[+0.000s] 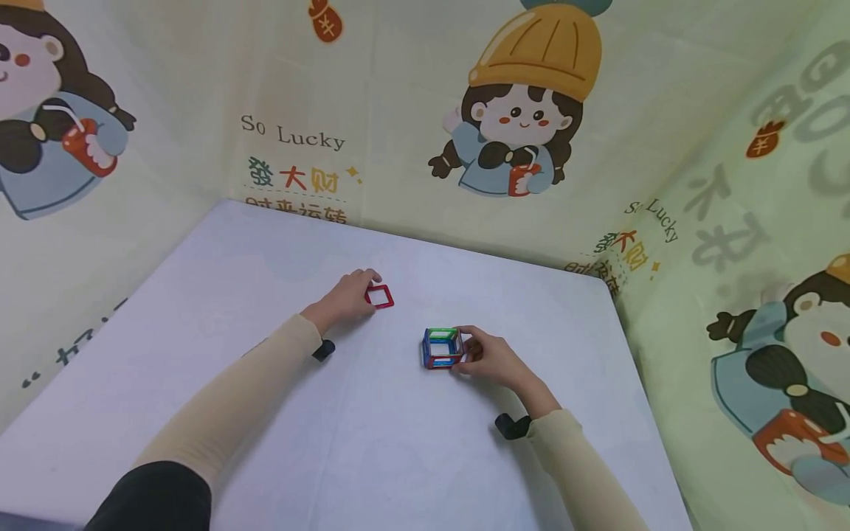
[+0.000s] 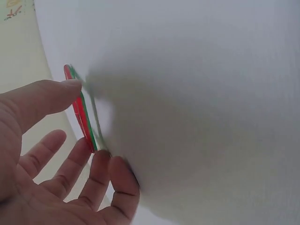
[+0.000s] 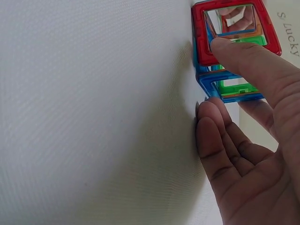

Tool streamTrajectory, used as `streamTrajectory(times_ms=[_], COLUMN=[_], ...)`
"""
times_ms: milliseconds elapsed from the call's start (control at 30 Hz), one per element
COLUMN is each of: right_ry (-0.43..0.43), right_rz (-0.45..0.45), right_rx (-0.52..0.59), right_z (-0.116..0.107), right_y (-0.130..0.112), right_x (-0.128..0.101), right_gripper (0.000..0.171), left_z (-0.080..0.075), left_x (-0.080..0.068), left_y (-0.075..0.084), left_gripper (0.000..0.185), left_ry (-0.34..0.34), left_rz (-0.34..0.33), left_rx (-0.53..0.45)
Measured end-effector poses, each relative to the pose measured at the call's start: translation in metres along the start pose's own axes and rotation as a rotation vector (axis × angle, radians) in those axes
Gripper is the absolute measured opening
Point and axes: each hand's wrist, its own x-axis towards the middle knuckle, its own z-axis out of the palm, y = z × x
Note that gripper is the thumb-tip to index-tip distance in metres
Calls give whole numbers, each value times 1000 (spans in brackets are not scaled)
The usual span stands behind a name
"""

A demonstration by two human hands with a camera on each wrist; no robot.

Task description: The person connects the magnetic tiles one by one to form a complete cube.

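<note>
My left hand point(image 1: 347, 297) pinches a red square magnetic tile point(image 1: 390, 296) over the table. A green edge point(image 2: 88, 123) lies flat against the red tile in the left wrist view, with my thumb on one side and fingertips at the other. To the right, a small open-framed cube of magnetic tiles point(image 1: 426, 349) sits on the tabletop, with blue, green and red sides. My right hand point(image 1: 491, 359) grips the cube's right side. In the right wrist view my thumb presses the cube's red face point(image 3: 201, 37); part of the cube is hidden behind it.
The white tabletop point(image 1: 265, 457) stretches around both hands. Behind it and on either side hang cream curtains point(image 1: 398, 110) printed with cartoon figures and lettering. A black band point(image 1: 323, 350) is on the left wrist, another point(image 1: 513, 426) on the right.
</note>
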Motion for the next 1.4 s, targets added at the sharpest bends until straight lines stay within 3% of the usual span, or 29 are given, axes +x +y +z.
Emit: streamTrajectory(times_ms=[300,600,800,967,1233,1400], right_ry=[2,5,8,14,22,31], right_rz=[25,49,28,19,19,17], right_rx=[-7,0,18,35,23,20], right_z=[0,-1,-1,0,4,3], right_y=[0,0,1,3,4,3], right_x=[-1,-1,-2,-2,-4,-4], right_gripper=[72,72,70,70,72,71], left_z=[5,23,32,41,54,54], left_x=[-18,-47,-60,-63,-60,-60], left_y=[34,86,108,115,110,109], left_gripper=[57,55,47,43,40,43], left_ry=[29,-4,-52,-78,-89,-83], left_rz=[49,183,301,350,271,269], left_rx=[-94,-163,-168,-134,-106,-132])
